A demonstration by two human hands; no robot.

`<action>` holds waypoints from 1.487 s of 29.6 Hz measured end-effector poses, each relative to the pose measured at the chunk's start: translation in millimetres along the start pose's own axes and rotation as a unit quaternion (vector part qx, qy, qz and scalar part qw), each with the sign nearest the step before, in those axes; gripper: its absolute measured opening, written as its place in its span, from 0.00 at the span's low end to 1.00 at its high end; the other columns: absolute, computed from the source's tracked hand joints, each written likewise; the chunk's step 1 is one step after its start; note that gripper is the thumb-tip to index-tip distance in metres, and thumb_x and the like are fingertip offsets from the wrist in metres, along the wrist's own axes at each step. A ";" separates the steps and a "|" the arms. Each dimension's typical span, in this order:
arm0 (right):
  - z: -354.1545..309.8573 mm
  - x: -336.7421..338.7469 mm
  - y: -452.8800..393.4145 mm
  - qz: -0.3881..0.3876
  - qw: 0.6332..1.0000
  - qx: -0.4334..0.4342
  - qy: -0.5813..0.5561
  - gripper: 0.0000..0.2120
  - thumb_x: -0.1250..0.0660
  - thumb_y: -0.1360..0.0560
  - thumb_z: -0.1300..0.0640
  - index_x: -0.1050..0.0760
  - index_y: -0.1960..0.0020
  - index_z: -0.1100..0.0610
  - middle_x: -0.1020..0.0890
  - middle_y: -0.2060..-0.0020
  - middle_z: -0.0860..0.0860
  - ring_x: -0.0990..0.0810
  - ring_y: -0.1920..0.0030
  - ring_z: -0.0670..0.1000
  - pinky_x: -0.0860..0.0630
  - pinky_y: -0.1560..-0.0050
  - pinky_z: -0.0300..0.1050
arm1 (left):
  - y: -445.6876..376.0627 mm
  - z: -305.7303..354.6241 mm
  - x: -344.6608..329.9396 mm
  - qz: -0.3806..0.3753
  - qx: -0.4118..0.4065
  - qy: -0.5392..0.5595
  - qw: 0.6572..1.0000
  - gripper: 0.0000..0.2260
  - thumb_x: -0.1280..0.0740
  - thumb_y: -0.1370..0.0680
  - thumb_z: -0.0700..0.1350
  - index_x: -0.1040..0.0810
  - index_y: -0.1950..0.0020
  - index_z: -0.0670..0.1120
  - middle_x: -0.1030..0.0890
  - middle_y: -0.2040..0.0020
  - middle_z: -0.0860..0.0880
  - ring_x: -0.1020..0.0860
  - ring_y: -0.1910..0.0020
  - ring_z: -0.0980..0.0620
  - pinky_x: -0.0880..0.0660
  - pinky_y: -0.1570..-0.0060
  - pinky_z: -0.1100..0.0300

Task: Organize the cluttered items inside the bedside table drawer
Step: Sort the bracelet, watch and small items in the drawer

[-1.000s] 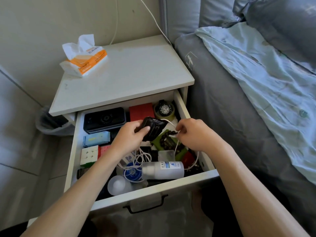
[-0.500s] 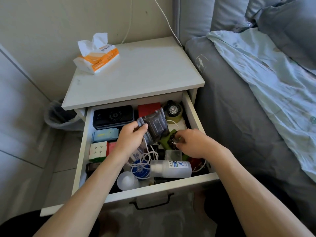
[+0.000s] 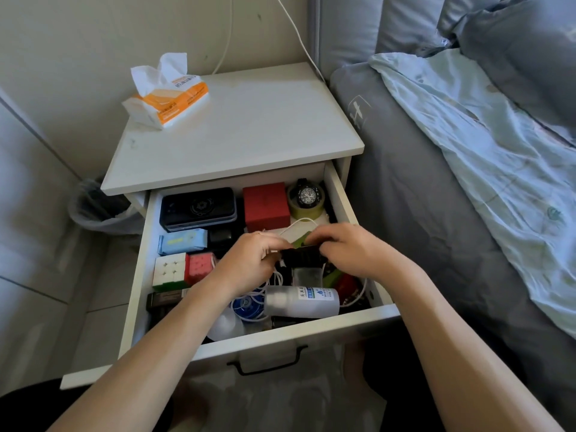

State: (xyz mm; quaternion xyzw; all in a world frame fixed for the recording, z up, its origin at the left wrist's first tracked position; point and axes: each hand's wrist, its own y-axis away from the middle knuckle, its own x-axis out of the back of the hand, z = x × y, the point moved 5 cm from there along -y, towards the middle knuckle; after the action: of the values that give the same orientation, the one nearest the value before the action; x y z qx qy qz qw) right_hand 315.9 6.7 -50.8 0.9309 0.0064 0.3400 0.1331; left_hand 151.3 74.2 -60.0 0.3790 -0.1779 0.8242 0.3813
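Centrally, in the head view, the open drawer [image 3: 339,194] of the bedside table projects below the white surface [image 3: 249,129]. Both hands meet over its middle: the left hand [image 3: 249,260] and right hand [image 3: 352,251] each pinch one end of a small black pouch [image 3: 300,256], fingers curled around it. The pouch's long axis runs 9 to 3 o'clock between them, so neither hand is nearer. Whether it is being folded or opened cannot be told.

From the pouch, a black case [image 3: 198,208] lies at 10 o'clock, a red box [image 3: 265,204] at 12, a watch [image 3: 307,194] on a tape roll at 1. A cube puzzle [image 3: 170,271] sits at 9; a white bottle [image 3: 302,302] lies at 6, lengthwise 9 to 3, over tangled white cable [image 3: 274,280]. A tissue pack [image 3: 168,98] rests on the surface at 11 o'clock.
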 end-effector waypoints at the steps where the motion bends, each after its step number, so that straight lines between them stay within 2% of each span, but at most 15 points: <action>1: -1.4 -3.5 1.2 -0.029 0.998 0.005 0.050 0.16 0.38 0.23 0.57 0.22 0.39 0.44 0.20 0.46 0.45 0.23 0.47 0.45 0.25 0.51 0.37 | 0.3 0.1 2.2 -0.001 -0.003 -0.037 0.999 0.17 0.34 0.23 0.31 0.15 0.42 0.48 0.16 0.43 0.53 0.22 0.40 0.55 0.30 0.38 0.63; 3: 0.4 -10.5 4.3 -0.073 0.988 0.009 0.135 0.16 0.34 0.24 0.52 0.24 0.36 0.45 0.20 0.44 0.46 0.22 0.46 0.48 0.25 0.50 0.39 | 5.1 0.4 10.4 0.018 0.013 -0.063 0.998 0.17 0.36 0.22 0.33 0.17 0.38 0.49 0.20 0.38 0.54 0.27 0.36 0.57 0.34 0.36 0.65; 5: 0.8 -11.6 6.6 -0.097 0.983 0.000 0.157 0.18 0.31 0.25 0.48 0.24 0.35 0.45 0.21 0.43 0.45 0.23 0.45 0.48 0.25 0.47 0.42 | 14.8 0.5 21.4 0.044 0.014 -0.044 0.998 0.14 0.34 0.20 0.39 0.18 0.40 0.54 0.21 0.41 0.59 0.27 0.39 0.63 0.33 0.42 0.69; 10: -19.0 -16.6 11.6 -0.082 0.985 0.067 0.136 0.21 0.27 0.33 0.37 0.22 0.43 0.43 0.21 0.47 0.40 0.23 0.47 0.42 0.22 0.44 0.46 | 46.7 -0.9 29.5 -0.023 0.026 -0.026 0.999 0.03 0.29 0.23 0.52 0.18 0.51 0.61 0.19 0.53 0.64 0.21 0.51 0.65 0.26 0.55 0.70; 13: -24.2 -42.9 12.7 -0.139 0.960 0.090 0.226 0.35 0.26 0.34 0.37 0.32 0.30 0.44 0.27 0.36 0.44 0.31 0.36 0.48 0.28 0.36 0.51 | 62.1 -11.2 30.5 -0.079 0.064 -0.001 0.995 0.11 0.26 0.30 0.62 0.19 0.51 0.61 0.19 0.52 0.64 0.20 0.51 0.64 0.23 0.54 0.65; 15: -25.5 -57.9 9.1 -0.138 0.936 0.092 0.311 0.34 0.27 0.32 0.40 0.32 0.30 0.47 0.28 0.36 0.49 0.33 0.34 0.52 0.29 0.35 0.55 | 72.5 -19.8 25.6 -0.130 0.091 0.002 0.987 0.18 0.27 0.35 0.67 0.19 0.50 0.62 0.19 0.51 0.66 0.21 0.50 0.65 0.24 0.54 0.68; 18: -28.0 -49.5 1.5 -0.051 0.946 0.070 0.313 0.28 0.29 0.31 0.48 0.30 0.33 0.50 0.26 0.40 0.51 0.27 0.38 0.55 0.23 0.44 0.55 | 75.9 -29.2 17.9 -0.164 0.118 0.002 0.979 0.15 0.26 0.34 0.58 0.18 0.49 0.61 0.20 0.51 0.68 0.21 0.50 0.65 0.23 0.53 0.67; 21: -25.0 -39.7 -3.7 0.015 0.954 0.046 0.296 0.30 0.32 0.31 0.59 0.34 0.30 0.48 0.26 0.39 0.51 0.24 0.42 0.56 0.22 0.51 0.52 | 70.5 -37.0 24.0 -0.111 0.127 0.017 0.986 0.15 0.28 0.28 0.42 0.21 0.52 0.63 0.18 0.54 0.65 0.21 0.51 0.67 0.25 0.53 0.68; 24: -16.5 -33.7 -6.7 0.037 0.958 0.001 0.286 0.34 0.33 0.31 0.60 0.38 0.27 0.48 0.27 0.37 0.52 0.25 0.41 0.58 0.25 0.54 0.50 | 67.6 -42.7 28.6 -0.070 0.122 -0.024 0.990 0.19 0.32 0.27 0.35 0.20 0.49 0.60 0.21 0.55 0.64 0.21 0.54 0.63 0.25 0.53 0.65; 28: -7.0 -28.1 -5.6 0.042 0.954 -0.038 0.293 0.34 0.34 0.30 0.55 0.40 0.26 0.46 0.27 0.41 0.53 0.23 0.44 0.58 0.26 0.56 0.48 | 60.6 -38.9 28.9 -0.053 0.099 -0.095 0.989 0.13 0.30 0.26 0.41 0.19 0.43 0.55 0.25 0.56 0.63 0.23 0.54 0.59 0.23 0.51 0.55; 30: -4.4 -28.1 -3.9 0.024 0.958 -0.053 0.282 0.34 0.33 0.30 0.52 0.40 0.26 0.45 0.27 0.42 0.52 0.24 0.43 0.58 0.24 0.53 0.50 | 48.4 -31.0 26.8 -0.049 0.081 -0.110 0.989 0.12 0.29 0.24 0.47 0.21 0.41 0.55 0.23 0.49 0.58 0.23 0.49 0.56 0.24 0.48 0.53; 34: -3.6 -28.2 -5.6 0.007 0.962 -0.069 0.266 0.34 0.32 0.31 0.49 0.39 0.27 0.45 0.27 0.40 0.52 0.25 0.41 0.57 0.24 0.48 0.51 | 14.4 -27.5 6.7 -0.090 0.096 -0.156 0.979 0.25 0.29 0.25 0.58 0.28 0.31 0.54 0.23 0.36 0.50 0.24 0.39 0.48 0.24 0.43 0.49; 37: -1.0 -31.0 -8.1 -0.006 0.968 -0.075 0.241 0.37 0.34 0.29 0.53 0.44 0.24 0.46 0.29 0.36 0.54 0.27 0.38 0.58 0.24 0.47 0.51 | -5.3 -33.2 -12.9 -0.152 0.123 -0.227 0.954 0.28 0.29 0.28 0.63 0.29 0.33 0.52 0.22 0.39 0.48 0.23 0.42 0.45 0.24 0.51 0.52; 40: -2.8 -29.5 -10.1 0.005 0.968 -0.067 0.241 0.38 0.34 0.29 0.57 0.45 0.22 0.47 0.32 0.33 0.54 0.29 0.35 0.58 0.25 0.47 0.50 | -12.6 -40.0 -15.2 -0.160 0.145 -0.119 0.969 0.16 0.24 0.32 0.57 0.28 0.52 0.56 0.21 0.51 0.51 0.22 0.54 0.50 0.27 0.61 0.56; 44: -13.1 -25.1 -9.7 0.075 0.968 0.004 0.239 0.29 0.33 0.28 0.58 0.33 0.28 0.52 0.30 0.34 0.53 0.31 0.35 0.57 0.26 0.42 0.52 | -4.9 -56.9 2.6 -0.084 0.172 0.041 0.981 0.11 0.23 0.31 0.42 0.22 0.54 0.49 0.19 0.57 0.50 0.20 0.55 0.46 0.24 0.54 0.51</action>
State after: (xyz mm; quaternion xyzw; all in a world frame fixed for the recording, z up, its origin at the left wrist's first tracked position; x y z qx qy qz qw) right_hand 289.1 16.7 -59.5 0.8207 -0.0305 0.5620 0.0984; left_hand 126.1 111.8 -94.9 0.4186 0.0145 0.8221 0.3856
